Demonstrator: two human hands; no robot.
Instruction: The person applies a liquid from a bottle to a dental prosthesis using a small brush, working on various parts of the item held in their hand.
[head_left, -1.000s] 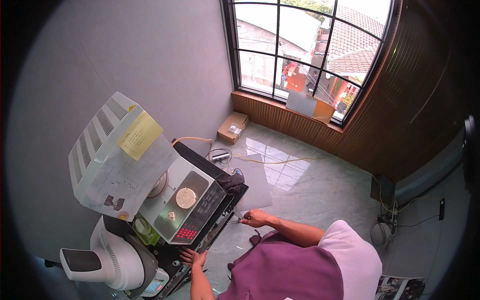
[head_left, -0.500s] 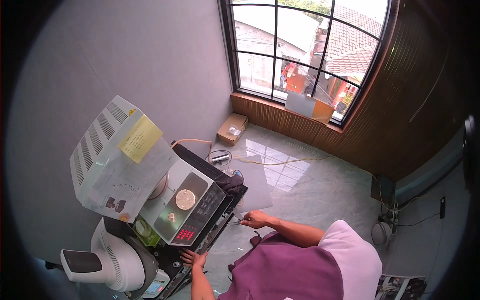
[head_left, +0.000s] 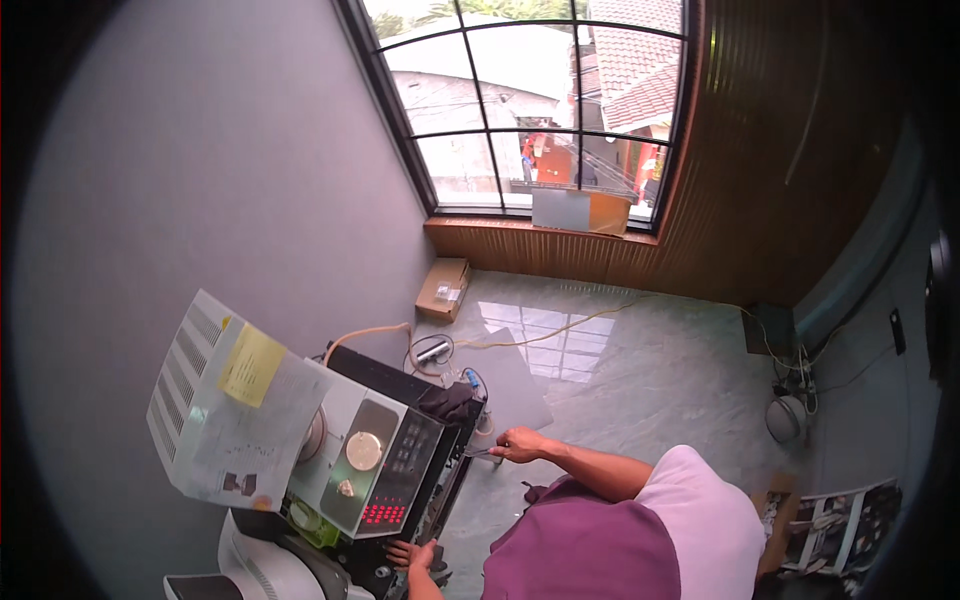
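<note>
My left hand (head_left: 413, 555) rests with spread fingers at the near end of the black table (head_left: 438, 512), beside a white machine (head_left: 345, 490). Over the table's front edge, my right hand (head_left: 520, 444) pinches a thin metal tool (head_left: 480, 452) that looks like tweezers, its tip pointing at the table. The machine's white vented lid (head_left: 235, 430) stands raised, with a yellow note (head_left: 251, 366) on it. On its top plate are a round pale-gold disc (head_left: 364, 451) and a small gold-coloured piece (head_left: 347, 488). Red lights glow on its panel (head_left: 384, 514).
A light-green container (head_left: 314, 522) sits beside the machine, near a white-and-grey device (head_left: 265, 560). Dark cloth (head_left: 447, 402) lies at the table's far corner. On the floor are a cardboard box (head_left: 443, 289), a power strip (head_left: 433, 352) and a yellow cable (head_left: 560, 332).
My view has shifted, so the machine and table appear lower. My left hand still rests at the table, and my right hand keeps the thin tool at the table's edge.
</note>
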